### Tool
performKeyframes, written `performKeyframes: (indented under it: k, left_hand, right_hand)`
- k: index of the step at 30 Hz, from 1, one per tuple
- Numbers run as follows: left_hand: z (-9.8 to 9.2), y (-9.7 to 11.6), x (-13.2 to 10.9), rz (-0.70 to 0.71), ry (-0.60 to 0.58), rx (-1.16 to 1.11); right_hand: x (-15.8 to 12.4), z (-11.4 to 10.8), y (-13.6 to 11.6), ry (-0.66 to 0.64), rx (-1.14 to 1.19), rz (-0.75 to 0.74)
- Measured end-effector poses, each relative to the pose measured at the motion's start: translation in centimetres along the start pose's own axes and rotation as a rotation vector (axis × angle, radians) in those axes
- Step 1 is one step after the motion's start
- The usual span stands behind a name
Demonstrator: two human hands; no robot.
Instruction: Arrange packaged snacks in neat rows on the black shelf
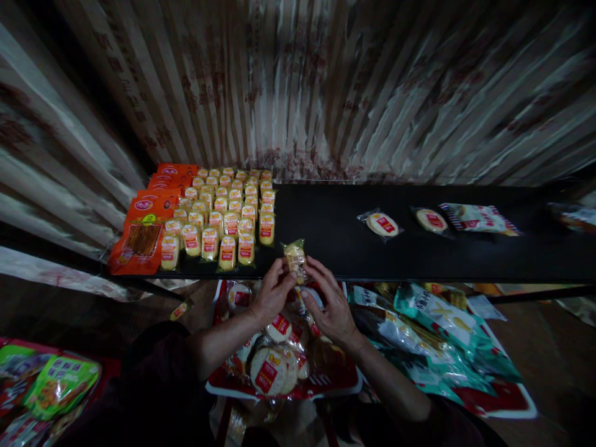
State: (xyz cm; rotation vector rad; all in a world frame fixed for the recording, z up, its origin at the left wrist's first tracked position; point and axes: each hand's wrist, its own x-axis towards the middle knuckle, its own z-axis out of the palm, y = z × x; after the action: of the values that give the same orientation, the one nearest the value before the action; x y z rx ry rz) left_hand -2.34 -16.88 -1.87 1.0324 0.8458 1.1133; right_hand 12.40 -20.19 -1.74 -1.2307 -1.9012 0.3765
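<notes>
Between my two hands is a small clear-wrapped snack cake (295, 259), upright just over the front edge of the black shelf (321, 233). My left hand (275, 290) pinches it from the left, thumb in front. From the right, the fingers of my right hand (328, 304) close on its other side. Left of my hands, rows of similar wrapped cakes (228, 251) stand on the shelf, with orange snack packets (142, 233) at their left end. Beneath my hands, a red and white tray (326, 388) holds round wrapped crackers (267, 370).
Toward the right of the shelf lie two round wrapped crackers (382, 224) and a striped-edge packet (479, 218). Below, another tray holds green packets (447, 316). At lower left are more bagged snacks (63, 382). A fabric curtain (307, 93) hangs behind. One small packet (179, 310) lies on the floor.
</notes>
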Motion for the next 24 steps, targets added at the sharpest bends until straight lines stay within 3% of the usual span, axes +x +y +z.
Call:
performKeyframes:
  k: [8, 18, 24]
  left_hand:
    - [-0.27, -0.33, -0.12, -0.108, 0.024, -0.021]
    - [-0.57, -1.05, -0.04, -0.073, 0.006, -0.022]
    - [-0.37, -0.27, -0.41, -0.028, 0.011, 0.03]
  right_hand:
    - [0.13, -0.04, 0.04, 0.02, 0.034, 0.077]
    - [0.0, -0.02, 0.19, 0.032, -0.031, 0.0]
    - [-0.01, 0.12, 0.29, 0.067, -0.122, -0.039]
